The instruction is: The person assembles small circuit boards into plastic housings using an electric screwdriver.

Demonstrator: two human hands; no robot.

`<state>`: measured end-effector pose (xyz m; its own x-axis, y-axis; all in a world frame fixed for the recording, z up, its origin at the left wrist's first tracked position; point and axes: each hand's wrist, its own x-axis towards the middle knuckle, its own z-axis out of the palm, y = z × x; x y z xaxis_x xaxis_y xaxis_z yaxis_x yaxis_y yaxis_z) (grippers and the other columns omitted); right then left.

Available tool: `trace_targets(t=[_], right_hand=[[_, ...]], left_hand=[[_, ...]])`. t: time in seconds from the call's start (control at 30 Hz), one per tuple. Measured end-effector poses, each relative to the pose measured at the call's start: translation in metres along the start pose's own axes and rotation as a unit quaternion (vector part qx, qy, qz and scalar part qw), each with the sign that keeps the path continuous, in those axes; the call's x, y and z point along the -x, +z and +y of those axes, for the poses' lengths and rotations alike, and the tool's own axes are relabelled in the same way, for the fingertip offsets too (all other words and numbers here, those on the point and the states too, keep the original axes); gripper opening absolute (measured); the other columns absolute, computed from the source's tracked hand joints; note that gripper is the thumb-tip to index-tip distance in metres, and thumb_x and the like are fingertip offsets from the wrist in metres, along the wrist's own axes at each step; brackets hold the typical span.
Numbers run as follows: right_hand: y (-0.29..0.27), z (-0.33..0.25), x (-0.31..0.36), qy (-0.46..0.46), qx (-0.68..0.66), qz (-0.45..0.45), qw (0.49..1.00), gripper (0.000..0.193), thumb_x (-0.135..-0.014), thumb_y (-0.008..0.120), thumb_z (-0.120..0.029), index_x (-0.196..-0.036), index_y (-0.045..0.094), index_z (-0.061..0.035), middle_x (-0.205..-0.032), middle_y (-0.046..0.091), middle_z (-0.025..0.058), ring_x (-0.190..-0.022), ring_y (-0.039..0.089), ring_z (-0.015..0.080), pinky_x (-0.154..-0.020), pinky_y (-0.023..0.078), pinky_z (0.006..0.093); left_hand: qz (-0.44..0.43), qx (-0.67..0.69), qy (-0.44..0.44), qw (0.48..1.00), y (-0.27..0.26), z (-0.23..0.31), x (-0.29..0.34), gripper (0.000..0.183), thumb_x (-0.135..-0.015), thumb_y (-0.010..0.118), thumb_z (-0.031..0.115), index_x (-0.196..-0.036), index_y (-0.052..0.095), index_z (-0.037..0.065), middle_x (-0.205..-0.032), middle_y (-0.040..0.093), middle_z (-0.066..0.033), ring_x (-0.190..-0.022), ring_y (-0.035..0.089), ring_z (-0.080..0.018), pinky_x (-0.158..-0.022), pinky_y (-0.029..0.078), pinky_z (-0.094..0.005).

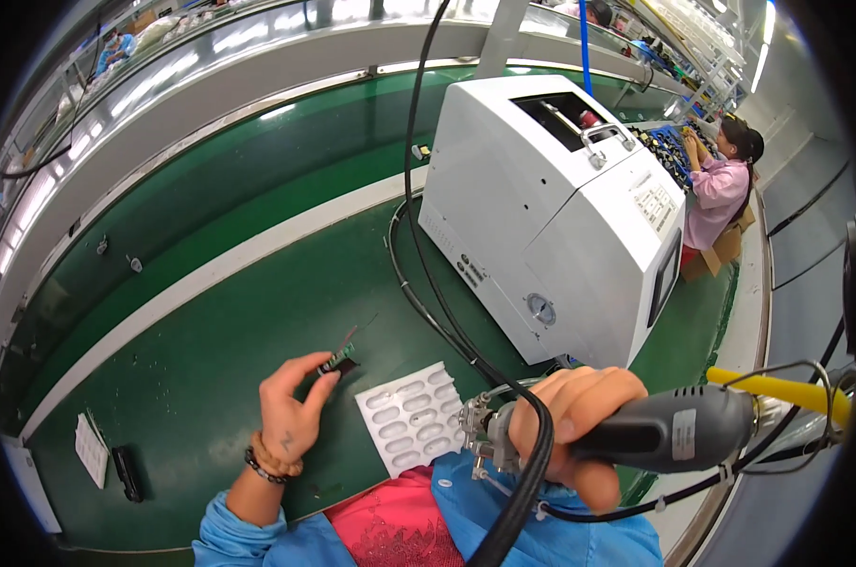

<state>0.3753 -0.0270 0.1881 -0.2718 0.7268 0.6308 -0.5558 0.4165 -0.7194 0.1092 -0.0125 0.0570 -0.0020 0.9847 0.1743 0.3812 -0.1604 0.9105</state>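
Note:
My left hand pinches a small green circuit board between thumb and fingers, above the green work surface. Thin wires, one of them red, stick up from the board, and a black part sits against it. My right hand is wrapped round a grey and black handheld power screwdriver held sideways at the right. Its metal head, with fittings and hoses, lies towards my middle; the tip is hard to make out. Between my hands lies a white tray with rows of oval recesses.
A large white machine stands beyond my right hand. A thick black hose runs across the table to the screwdriver. At the left lie a black oblong part and a white slab. A co-worker in pink sits far right.

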Motion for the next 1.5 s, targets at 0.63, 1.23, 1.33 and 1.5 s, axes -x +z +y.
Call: trace_targets(t=[0.63,1.23,1.33,1.5], right_hand=[[-0.001,0.012,-0.002,0.011,0.093,-0.03,0.995,0.057,-0.076,0.077,-0.049,-0.1,0.047,-0.006,-0.065,0.057,0.0011,-0.05,0.056,0.0116,-0.046,0.047,0.0227],[0.003,0.071,-0.026,-0.01,0.065,-0.033,0.997,0.058,-0.08,0.071,-0.054,-0.103,0.048,-0.0061,-0.065,0.055,0.0011,-0.053,0.056,0.011,-0.048,0.046,0.0239],[0.006,0.071,-0.027,0.01,0.069,-0.017,0.997,0.058,-0.079,0.07,-0.054,-0.103,0.048,-0.0061,-0.065,0.055,0.0011,-0.054,0.056,0.0111,-0.047,0.046,0.0243],[0.006,0.087,-0.028,0.005,0.071,-0.011,0.997,0.056,-0.08,0.069,-0.053,-0.103,0.048,-0.0058,-0.065,0.054,0.0011,-0.051,0.054,0.0107,-0.045,0.045,0.0234]], left_hand=[[-0.009,-0.071,0.115,0.991,0.04,0.002,0.025,0.026,-0.073,0.076,0.002,-0.098,0.069,0.001,-0.093,0.069,-0.012,-0.092,0.064,-0.0275,-0.079,0.052,-0.0344],[-0.047,-0.037,0.127,0.99,0.059,-0.028,0.017,0.029,-0.066,0.081,0.008,-0.093,0.071,0.004,-0.097,0.071,-0.0076,-0.096,0.065,-0.0249,-0.082,0.049,-0.0356],[-0.053,-0.018,0.133,0.989,0.061,-0.025,0.015,0.027,-0.069,0.079,0.01,-0.094,0.069,0.005,-0.096,0.07,-0.0064,-0.097,0.064,-0.0242,-0.083,0.048,-0.0366],[-0.057,-0.026,0.118,0.991,0.059,-0.027,0.015,0.03,-0.064,0.08,0.007,-0.093,0.071,0.004,-0.098,0.071,-0.0068,-0.098,0.065,-0.0249,-0.083,0.049,-0.0361]])
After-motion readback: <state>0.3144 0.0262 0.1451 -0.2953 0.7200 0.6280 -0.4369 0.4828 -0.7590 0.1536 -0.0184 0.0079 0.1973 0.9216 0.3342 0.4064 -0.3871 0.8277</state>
